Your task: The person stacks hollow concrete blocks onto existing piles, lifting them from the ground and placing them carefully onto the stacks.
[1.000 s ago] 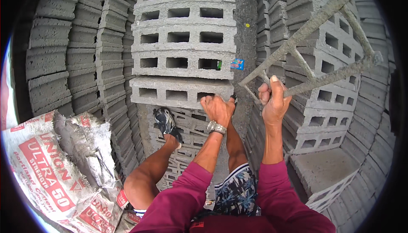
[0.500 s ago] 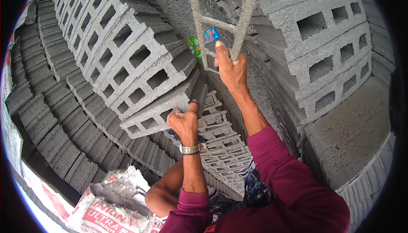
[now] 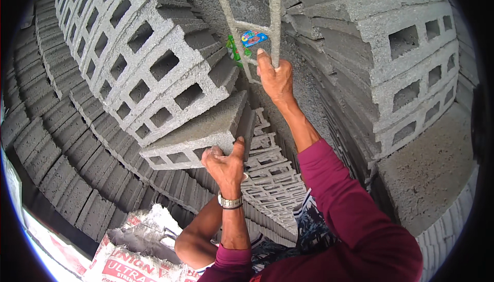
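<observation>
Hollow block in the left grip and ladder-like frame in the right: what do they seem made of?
Hollow block: likely concrete, matte and rough; its grey faces look grainy. Ladder-like frame: possibly metal, judging by its slim bars, but a gritty grey crust leaves that open.

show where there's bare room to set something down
Bare room: the flat grey slab below the right stack, and gritty ground between that stack and the right hand. Crowded: around the frame, near the blue packet, and where the left hand holds a block beside the left stack.
</observation>
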`<action>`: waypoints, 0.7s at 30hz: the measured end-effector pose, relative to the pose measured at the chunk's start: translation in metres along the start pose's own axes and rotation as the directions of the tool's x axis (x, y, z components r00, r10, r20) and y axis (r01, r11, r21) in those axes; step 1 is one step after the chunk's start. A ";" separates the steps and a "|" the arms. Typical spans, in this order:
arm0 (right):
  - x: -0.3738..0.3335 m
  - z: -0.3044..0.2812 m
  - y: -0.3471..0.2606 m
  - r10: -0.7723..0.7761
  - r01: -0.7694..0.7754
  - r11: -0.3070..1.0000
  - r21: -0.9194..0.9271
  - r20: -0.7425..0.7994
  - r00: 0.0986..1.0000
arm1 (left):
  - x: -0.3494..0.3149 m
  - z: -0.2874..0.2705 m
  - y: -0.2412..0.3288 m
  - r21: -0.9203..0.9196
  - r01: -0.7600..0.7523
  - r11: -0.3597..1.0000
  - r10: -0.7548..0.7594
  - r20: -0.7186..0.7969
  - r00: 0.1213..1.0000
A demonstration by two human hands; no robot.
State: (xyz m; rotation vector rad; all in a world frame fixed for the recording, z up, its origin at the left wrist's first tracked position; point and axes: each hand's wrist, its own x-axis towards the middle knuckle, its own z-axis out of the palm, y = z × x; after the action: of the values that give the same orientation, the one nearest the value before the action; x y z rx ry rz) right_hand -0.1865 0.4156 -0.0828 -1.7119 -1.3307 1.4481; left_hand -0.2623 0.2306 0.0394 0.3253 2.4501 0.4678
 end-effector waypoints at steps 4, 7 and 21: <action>-0.016 -0.006 -0.052 -0.006 0.003 0.989 0.148 0.014 1.000 | 0.003 -0.008 -0.001 0.035 -0.003 0.999 0.004 -0.040 0.999; -0.025 -0.002 0.006 0.070 -0.076 0.996 0.054 0.106 0.992 | -0.001 -0.001 -0.001 0.044 0.011 0.999 -0.011 -0.002 1.000; -0.028 -0.026 -0.066 0.081 -0.083 0.996 0.017 0.081 0.993 | 0.007 0.048 0.000 0.393 -0.228 0.891 0.296 -0.121 0.948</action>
State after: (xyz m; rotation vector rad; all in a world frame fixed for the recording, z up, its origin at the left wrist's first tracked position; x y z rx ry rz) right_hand -0.1829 0.4199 -0.0061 -1.7300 -1.2955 1.5864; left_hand -0.2378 0.2452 0.0001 0.8171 2.6783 0.1340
